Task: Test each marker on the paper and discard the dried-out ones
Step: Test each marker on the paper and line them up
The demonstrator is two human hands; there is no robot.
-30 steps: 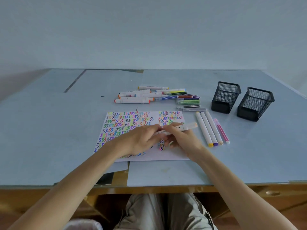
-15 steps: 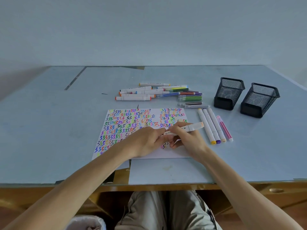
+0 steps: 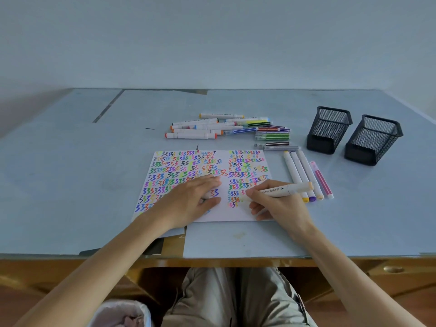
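Pinching one white-barrelled marker (image 3: 280,190) in the right hand (image 3: 277,204), tip lowered to the paper (image 3: 243,212) at about 4 o'clock on the sheet, rear cap pale orange and angled toward 2 o'clock. Resting flat on the same sheet, left hand (image 3: 191,200), fingers extended and close together, palm down. One rectangular white paper, matte, covered over most of its area with rows of small zigzag strokes in many colours; bare strip along the near edge. Lying parallel just beside the sheet at 3 o'clock, row of four markers (image 3: 306,175): three thick white cylinders capped yellow, purple and orange, one thin pink pen. Heaped beyond the sheet at 12 o'clock, loose pile of markers (image 3: 226,128), thick white barrels at left, thin striped coloured barrels at right; exact count cannot be told. Standing at 2 o'clock, two black wire-mesh pen holders (image 3: 328,131), square-sided, tapering downward, side by side and apart. Supporting everything, smooth pale blue surface (image 3: 70,175) with wooden front edge. Showing below the edge at 7 o'clock, one bin with pale liner (image 3: 120,313).
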